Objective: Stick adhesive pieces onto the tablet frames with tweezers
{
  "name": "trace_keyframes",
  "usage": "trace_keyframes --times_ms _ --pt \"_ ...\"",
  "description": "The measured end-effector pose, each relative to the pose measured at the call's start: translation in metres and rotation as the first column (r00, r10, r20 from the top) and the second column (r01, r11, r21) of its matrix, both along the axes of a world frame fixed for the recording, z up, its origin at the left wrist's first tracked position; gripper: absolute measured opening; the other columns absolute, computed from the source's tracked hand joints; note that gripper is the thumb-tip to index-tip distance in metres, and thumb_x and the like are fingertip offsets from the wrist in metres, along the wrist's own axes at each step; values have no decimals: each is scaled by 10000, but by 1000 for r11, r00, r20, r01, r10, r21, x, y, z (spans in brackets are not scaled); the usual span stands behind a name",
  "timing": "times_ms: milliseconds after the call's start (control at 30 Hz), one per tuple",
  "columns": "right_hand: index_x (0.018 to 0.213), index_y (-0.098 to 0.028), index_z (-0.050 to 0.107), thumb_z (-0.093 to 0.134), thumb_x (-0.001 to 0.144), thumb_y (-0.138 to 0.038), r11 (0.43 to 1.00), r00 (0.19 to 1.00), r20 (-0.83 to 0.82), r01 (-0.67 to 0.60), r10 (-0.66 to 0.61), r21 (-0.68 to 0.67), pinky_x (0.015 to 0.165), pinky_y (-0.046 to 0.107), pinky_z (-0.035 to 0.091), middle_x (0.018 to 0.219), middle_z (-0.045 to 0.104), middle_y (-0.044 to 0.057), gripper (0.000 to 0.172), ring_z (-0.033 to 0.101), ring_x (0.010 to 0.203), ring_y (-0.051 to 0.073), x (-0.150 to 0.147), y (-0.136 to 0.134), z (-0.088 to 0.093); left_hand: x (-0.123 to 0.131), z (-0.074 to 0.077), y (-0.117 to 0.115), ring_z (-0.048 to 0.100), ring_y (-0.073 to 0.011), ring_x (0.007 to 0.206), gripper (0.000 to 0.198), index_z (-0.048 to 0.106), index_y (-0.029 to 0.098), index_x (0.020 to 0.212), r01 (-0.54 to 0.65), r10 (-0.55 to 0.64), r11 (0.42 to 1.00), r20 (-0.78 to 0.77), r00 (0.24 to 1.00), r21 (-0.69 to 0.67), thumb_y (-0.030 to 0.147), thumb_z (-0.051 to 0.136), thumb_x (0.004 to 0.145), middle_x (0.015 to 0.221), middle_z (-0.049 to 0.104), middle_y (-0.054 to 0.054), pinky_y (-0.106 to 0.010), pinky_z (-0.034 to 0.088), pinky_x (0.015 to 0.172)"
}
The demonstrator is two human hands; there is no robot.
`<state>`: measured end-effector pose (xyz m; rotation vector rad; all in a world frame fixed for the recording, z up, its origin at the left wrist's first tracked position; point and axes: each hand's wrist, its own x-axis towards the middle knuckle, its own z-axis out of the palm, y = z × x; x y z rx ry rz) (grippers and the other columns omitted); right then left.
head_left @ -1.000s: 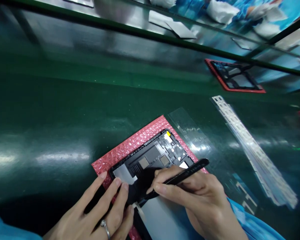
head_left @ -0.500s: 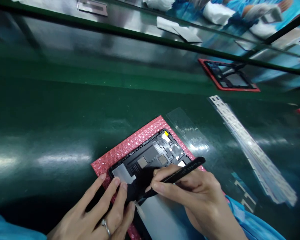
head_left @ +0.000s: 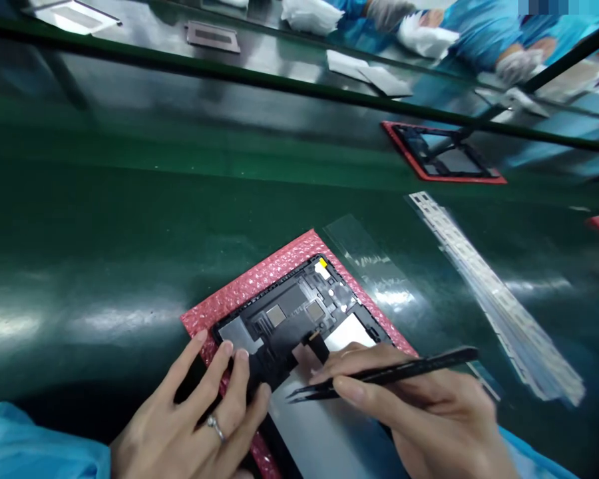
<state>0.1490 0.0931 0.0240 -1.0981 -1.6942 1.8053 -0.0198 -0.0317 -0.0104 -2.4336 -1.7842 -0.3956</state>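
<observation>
An opened black tablet frame (head_left: 299, 313) with bare circuitry lies on a pink bubble-wrap sheet (head_left: 259, 283) on the green bench. My left hand (head_left: 199, 419), a ring on one finger, rests with fingers spread flat on the frame's near left corner. My right hand (head_left: 419, 412) pinches black tweezers (head_left: 389, 376) whose tips hover just above the grey panel (head_left: 319, 432) at the frame's near end, close to a small black flex strip (head_left: 319, 342).
A clear film (head_left: 364, 249) and a long strip of white parts (head_left: 489, 293) lie right of the pink sheet. A red-rimmed frame (head_left: 444, 153) sits farther back. Beyond a green rail, other people's gloved hands (head_left: 419, 33) work at the far side.
My right hand has drawn back to the right and lowered the tweezers nearly flat, uncovering the black flex strip and more of the white panel. My left hand has stayed in place.
</observation>
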Motion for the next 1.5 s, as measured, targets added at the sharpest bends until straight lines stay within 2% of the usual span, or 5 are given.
trace_keyframes --times_ms 133,300,1100,1300,1500 --pt "703 -247 693 632 687 -166 996 999 -5 -43 43 -73 724 299 475 690 686 -5 103 622 700 181 -4 -2 -11 -1 3 -1 521 -175 953 414 587 248 983 -34 34 999 28 999 -13 542 482 711 1015 618 -19 -330 92 1015" --pt "685 -225 683 631 687 -188 992 999 -23 -51 49 -118 678 311 482 688 680 4 63 616 704 193 -8 -3 -12 0 4 -1 543 -172 933 361 588 283 971 -45 46 999 23 999 -15 523 466 730 1006 624 -11 -319 104 1007" --pt "686 -230 699 626 687 -195 996 999 -35 -5 2 -94 713 336 478 706 690 14 81 624 749 214 -7 -6 -13 -1 -5 -7 482 -216 1021 396 523 251 1065 -18 18 1000 1 1000 -22 489 443 758 1090 560 -50 -378 128 1007" --pt "703 -231 695 618 696 -181 991 999 -38 1 -7 -137 705 292 465 720 692 6 91 617 772 197 -7 -6 -13 4 -3 -7 468 -266 1048 386 525 311 1047 -39 39 999 24 999 -1 533 438 744 1088 543 -83 -436 212 960" --pt "680 -248 696 639 673 -162 995 997 -72 26 -33 -101 654 286 479 675 684 -11 103 622 697 184 -11 -6 -13 15 -4 -5 386 -313 1116 521 477 349 1081 -83 81 995 -34 996 -58 650 440 658 1133 491 -103 -495 158 965"
